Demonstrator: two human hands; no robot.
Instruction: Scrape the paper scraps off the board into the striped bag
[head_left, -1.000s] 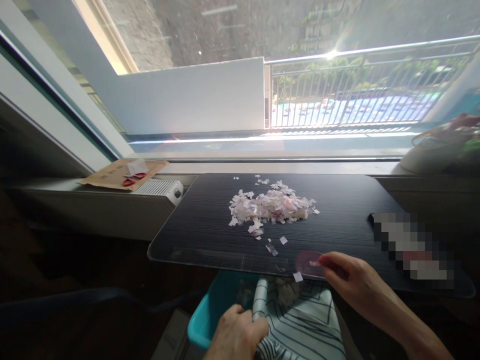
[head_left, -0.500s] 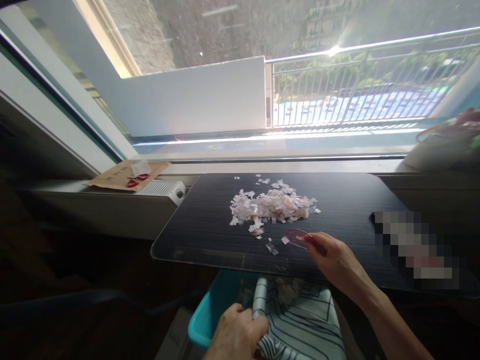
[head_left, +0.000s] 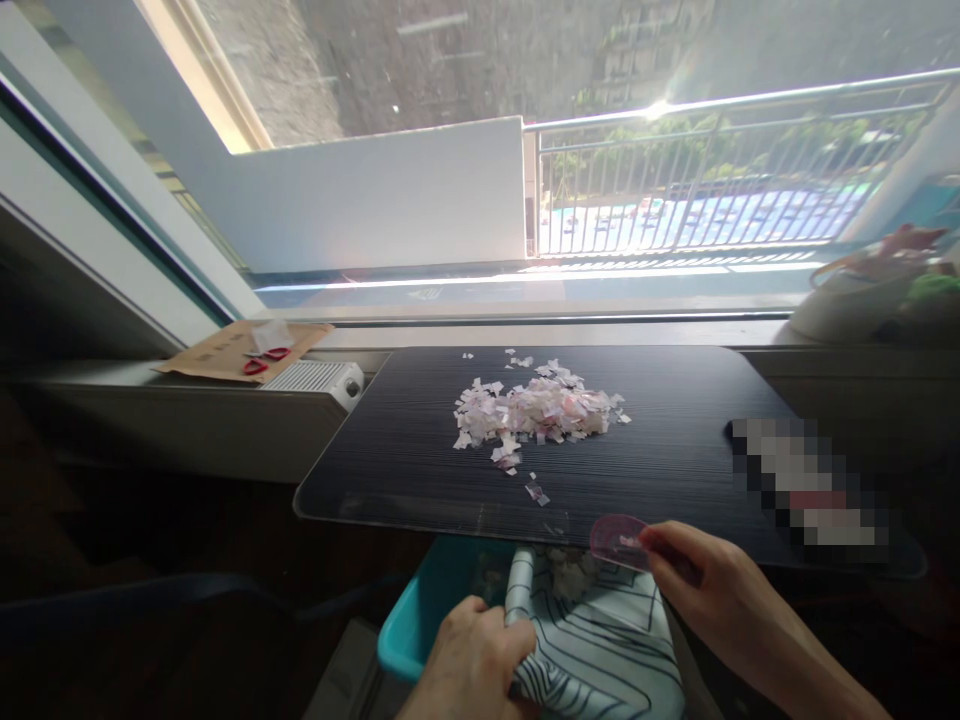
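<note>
My right hand (head_left: 705,580) pinches a translucent pink plastic piece (head_left: 606,538) with a rounded edge, possibly a protractor; it is over the table's front edge. Near it hangs a pale cloth bag (head_left: 592,640) with dark stripes, its mouth spread below the table. My left hand (head_left: 484,650) grips the bag's rolled rim on the left. Inside the bag mouth lie paper scraps (head_left: 571,575), partly hidden. A pile of small white and pinkish paper scraps (head_left: 551,408) sits on the dark table (head_left: 420,480), with a few loose bits in front.
Under the table edge, left of the bag, is a teal bin (head_left: 409,625). Red-handled scissors (head_left: 262,362) lie on a brown paper envelope (head_left: 202,355) on the sill, beside a white radiator (head_left: 319,378). A blurred-out object (head_left: 810,485) rests at the table's right.
My right hand has drawn the pink plastic piece back and right, from the tabletop to the front edge above the bag. The left hand keeps its hold on the rim.
</note>
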